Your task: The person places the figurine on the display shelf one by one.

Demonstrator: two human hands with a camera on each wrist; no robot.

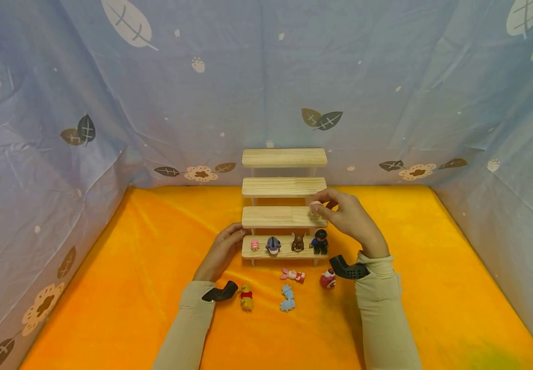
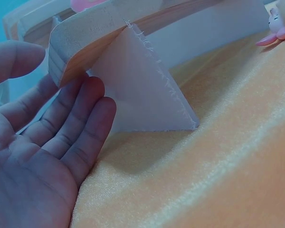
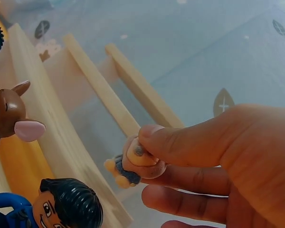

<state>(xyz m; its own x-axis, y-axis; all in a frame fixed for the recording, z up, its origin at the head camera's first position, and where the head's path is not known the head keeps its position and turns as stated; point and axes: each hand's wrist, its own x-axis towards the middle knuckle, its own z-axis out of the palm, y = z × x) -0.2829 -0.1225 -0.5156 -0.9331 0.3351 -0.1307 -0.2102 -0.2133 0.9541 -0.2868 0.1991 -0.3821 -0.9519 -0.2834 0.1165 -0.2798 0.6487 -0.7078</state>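
My right hand (image 1: 351, 216) pinches a small toy figurine (image 3: 140, 159) between thumb and fingers over the right end of the second-lowest step. The figurine is pinkish-beige with a dark grey band and yellowish feet; fingers cover part of it. My left hand (image 1: 224, 250) is at the left end of the wooden step shelf's (image 1: 289, 217) lowest step; in the left wrist view its fingers extend against the underside, thumb apart. On that step stand a pink figurine (image 1: 254, 245), a purple-grey donkey (image 1: 273, 245), a brown big-eared figurine (image 1: 298, 242) and a black-haired figurine (image 1: 320, 241).
On the orange cloth (image 1: 155, 318) before the shelf lie a yellow bear in red (image 1: 246, 298), a pink-eared figurine (image 1: 292, 276), light blue pieces (image 1: 287, 298) and a red-and-white figurine (image 1: 328, 279). A patterned curtain (image 1: 229, 92) rises behind.
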